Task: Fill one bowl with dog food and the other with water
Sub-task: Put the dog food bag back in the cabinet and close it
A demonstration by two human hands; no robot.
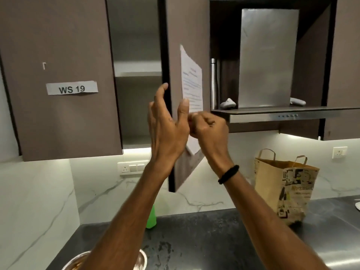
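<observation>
Both hands are working at the cabinet door (187, 78): the left hand (167, 121) is spread, its grip released, while the right hand (209, 126) is clenched; whether it is grasping anything I cannot tell. One bowl (143, 259) is sitting on the worktop (214, 240), seemingly already holding brown food, so the water bowl, out of view, looks left to do.

Grey-brown cabinet door (187, 36), white-veined marble backsplash (194, 197), green bottle (152, 217)

Both arms reach up from the bottom edge toward 12 o'clock, forearms bare. The left hand (167, 123) is raised with fingers spread and slightly curled, thumb pointing up. The right hand (209, 126) sits at its 3 o'clock, touching it, curled into a loose fist with knuckles toward 9 o'clock. A black band (228, 174) circles the right wrist.
</observation>
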